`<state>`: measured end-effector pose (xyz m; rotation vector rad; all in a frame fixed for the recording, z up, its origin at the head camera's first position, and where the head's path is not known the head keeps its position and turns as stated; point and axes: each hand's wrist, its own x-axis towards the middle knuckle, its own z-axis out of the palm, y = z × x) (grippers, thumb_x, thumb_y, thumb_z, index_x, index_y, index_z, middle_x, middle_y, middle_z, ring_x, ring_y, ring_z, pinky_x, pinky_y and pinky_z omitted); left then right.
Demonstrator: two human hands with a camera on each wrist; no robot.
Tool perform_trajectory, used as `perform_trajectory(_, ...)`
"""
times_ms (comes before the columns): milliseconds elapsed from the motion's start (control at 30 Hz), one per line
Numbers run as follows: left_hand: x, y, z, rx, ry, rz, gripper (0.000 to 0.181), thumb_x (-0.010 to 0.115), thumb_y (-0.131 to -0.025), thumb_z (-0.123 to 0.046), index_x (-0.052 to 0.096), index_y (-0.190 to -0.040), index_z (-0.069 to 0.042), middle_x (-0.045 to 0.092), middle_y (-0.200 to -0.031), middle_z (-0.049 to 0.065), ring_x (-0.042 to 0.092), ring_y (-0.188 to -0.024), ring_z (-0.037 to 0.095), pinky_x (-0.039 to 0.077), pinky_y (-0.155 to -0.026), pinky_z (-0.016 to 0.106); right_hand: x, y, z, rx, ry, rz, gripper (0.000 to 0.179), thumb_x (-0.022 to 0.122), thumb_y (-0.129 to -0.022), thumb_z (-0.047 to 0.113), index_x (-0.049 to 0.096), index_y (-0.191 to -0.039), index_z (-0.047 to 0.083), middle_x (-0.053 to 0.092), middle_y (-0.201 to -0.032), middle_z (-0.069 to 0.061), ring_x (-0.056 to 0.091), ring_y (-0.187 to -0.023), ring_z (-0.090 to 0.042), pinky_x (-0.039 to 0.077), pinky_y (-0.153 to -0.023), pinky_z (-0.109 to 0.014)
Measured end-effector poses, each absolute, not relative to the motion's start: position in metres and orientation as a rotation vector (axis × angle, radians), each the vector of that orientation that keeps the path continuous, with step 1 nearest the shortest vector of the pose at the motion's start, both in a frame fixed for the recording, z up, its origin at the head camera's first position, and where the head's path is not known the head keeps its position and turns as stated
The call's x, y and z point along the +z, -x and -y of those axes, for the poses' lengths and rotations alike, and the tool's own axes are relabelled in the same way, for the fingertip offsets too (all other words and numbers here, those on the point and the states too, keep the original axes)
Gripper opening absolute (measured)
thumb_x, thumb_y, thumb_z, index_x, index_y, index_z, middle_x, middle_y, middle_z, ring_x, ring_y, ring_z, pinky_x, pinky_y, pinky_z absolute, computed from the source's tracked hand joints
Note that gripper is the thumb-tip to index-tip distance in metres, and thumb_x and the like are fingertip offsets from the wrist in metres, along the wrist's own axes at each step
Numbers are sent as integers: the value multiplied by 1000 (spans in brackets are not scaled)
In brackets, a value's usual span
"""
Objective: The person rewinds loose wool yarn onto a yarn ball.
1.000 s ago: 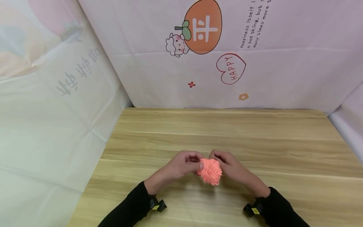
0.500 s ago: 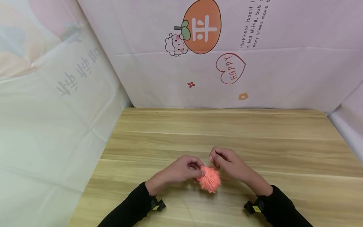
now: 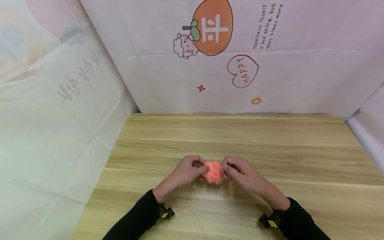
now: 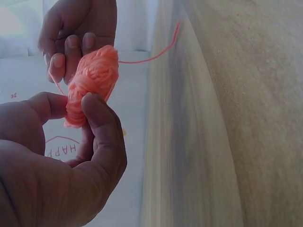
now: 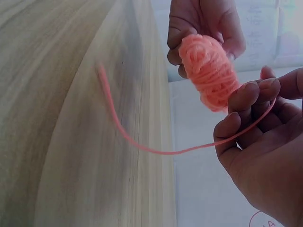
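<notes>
A small coral-pink ball of yarn [image 3: 214, 175] is held above the wooden table, between both hands. My left hand [image 3: 186, 171] pinches its left side; in the left wrist view the thumb and fingers grip one end of the wound yarn [image 4: 92, 78]. Close against the right side, my right hand [image 3: 247, 176] pinches a strand between thumb and forefinger. In the right wrist view this yarn strand [image 5: 163, 152] passes across the curled fingers, and a loose length droops toward the table. A short stretch of strand runs from the right fingertips to the ball in the left wrist view.
The wood-grain table [image 3: 168, 133] spreads around the hands. A white printed cloth [image 3: 168, 86] hangs behind its far edge, and another pale cloth [image 3: 54, 143] hangs on the left. Each black sleeve carries a small wrist camera [image 3: 169, 213].
The right hand rose off the ball, drawing out a strand, then came back beside it. My left hand has shifted the ball up and left, turning it.
</notes>
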<state>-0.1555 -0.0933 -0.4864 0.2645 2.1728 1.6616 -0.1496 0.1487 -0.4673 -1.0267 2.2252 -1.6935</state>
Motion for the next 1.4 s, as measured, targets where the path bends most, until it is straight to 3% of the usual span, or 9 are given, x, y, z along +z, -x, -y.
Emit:
perform_trajectory(133, -486, 158, 94, 1727, -211, -2178, 15, 66, -90, -20, 66, -97, -8, 68, -83, 7, 66, -73, 29, 56, -69, 48, -470, 147, -148, -1697, 1043, -2201, 22, 44, -104, 4, 61, -91, 10, 52, -70, 0, 51, -63, -21, 53, -56, -34)
perform_trajectory(367, -486, 163, 96, 1918, -156, -2088, 16, 66, -90, -16, 65, -97, -2, 67, -81, 11, 65, -74, 27, 53, -74, 55, -481, 144, -148, -1695, 1076, -2187, 26, 44, -102, -2, 61, -89, 15, 51, -68, -11, 49, -60, -25, 53, -55, -37)
perform_trajectory(700, -481, 165, 98, 2131, -214, -1883, 17, 63, -93, -11, 61, -102, 3, 62, -83, 9, 61, -73, 17, 50, -79, 59, -488, 140, -148, -1610, 904, -2184, 23, 45, -106, 18, 63, -92, 18, 60, -81, -12, 55, -70, -28, 52, -60, -36)
perform_trajectory(933, -481, 163, 96, 2079, -512, -1741, 22, 59, -97, -10, 60, -108, 8, 63, -88, 8, 60, -74, 14, 55, -69, 36, -492, 143, -146, -1625, 901, -2145, 23, 42, -106, 18, 64, -109, 11, 62, -87, -14, 59, -72, -28, 56, -60, -38)
perform_trajectory(1167, -478, 158, 90, 1963, -631, -1690, 24, 58, -96, -8, 60, -112, 10, 65, -94, 8, 62, -80, 16, 55, -73, 43, -492, 147, -145, -1576, 922, -2167, 22, 44, -106, 15, 65, -109, 14, 67, -94, -1, 62, -80, -17, 54, -68, -34)
perform_trajectory(1400, -480, 154, 87, 1877, -699, -1694, 23, 60, -96, -8, 61, -114, 8, 66, -97, 7, 60, -82, 13, 52, -69, 26, -494, 151, -145, -1586, 957, -2085, 19, 50, -103, 18, 67, -112, 17, 67, -100, -1, 61, -89, -18, 53, -77, -33)
